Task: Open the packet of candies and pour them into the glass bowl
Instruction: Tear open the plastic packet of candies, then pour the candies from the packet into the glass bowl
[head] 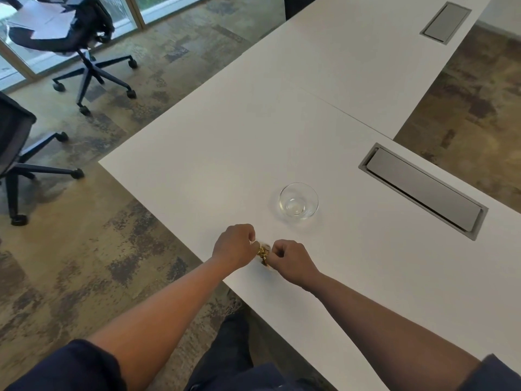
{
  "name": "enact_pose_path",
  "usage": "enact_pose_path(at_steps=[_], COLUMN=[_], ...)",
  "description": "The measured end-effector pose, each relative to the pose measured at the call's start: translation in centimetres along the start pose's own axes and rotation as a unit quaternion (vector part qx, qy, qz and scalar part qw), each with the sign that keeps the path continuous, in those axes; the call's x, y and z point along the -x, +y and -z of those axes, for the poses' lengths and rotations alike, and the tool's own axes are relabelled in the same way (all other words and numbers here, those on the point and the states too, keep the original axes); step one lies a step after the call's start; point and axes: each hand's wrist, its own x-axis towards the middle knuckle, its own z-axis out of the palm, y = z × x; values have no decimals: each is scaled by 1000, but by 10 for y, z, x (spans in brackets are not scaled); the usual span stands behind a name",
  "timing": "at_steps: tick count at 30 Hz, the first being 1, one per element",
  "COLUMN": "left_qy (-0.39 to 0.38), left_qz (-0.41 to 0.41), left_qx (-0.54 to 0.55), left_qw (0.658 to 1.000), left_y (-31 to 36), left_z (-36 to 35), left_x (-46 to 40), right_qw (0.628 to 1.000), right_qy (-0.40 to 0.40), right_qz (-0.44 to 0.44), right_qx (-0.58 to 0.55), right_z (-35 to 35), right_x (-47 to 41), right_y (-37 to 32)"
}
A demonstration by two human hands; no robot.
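A small clear packet of gold-wrapped candies [264,253] is held between both hands just above the white table [225,170], near its front edge. My left hand [234,245] pinches the packet's left side, fingers closed. My right hand [290,259] grips its right side the same way. Most of the packet is hidden by my fingers; I cannot tell whether it is torn. The empty glass bowl [298,200] stands upright on the table, a short way beyond and slightly right of my hands.
A grey cable hatch [423,190] is set into the table right of the bowl, and another hatch [445,22] lies far back. Two black office chairs [84,52] stand on the carpet at left. The table edge runs diagonally just under my left wrist.
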Motion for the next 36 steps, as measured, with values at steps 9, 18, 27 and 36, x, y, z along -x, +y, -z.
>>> enact_pose_path(at_steps=[9, 18, 27, 36], left_qy=[-17, -42, -62, -105], left_qz=[-60, -158, -242, -324], left_qx=[6, 12, 44, 18], left_qw=[998, 986, 967, 940], left_y=[22, 75, 119, 135], left_z=[7, 38, 53, 57], left_x=[5, 6, 2, -6], right_qw=[989, 862, 769, 760], right_qy=[-39, -17, -70, -38], right_qz=[-38, -257, -208, -193], right_qx=[-141, -437, -600, -619], right_z=[14, 44, 66, 83], right_x=[12, 8, 2, -11], right_y=[20, 45, 29, 33])
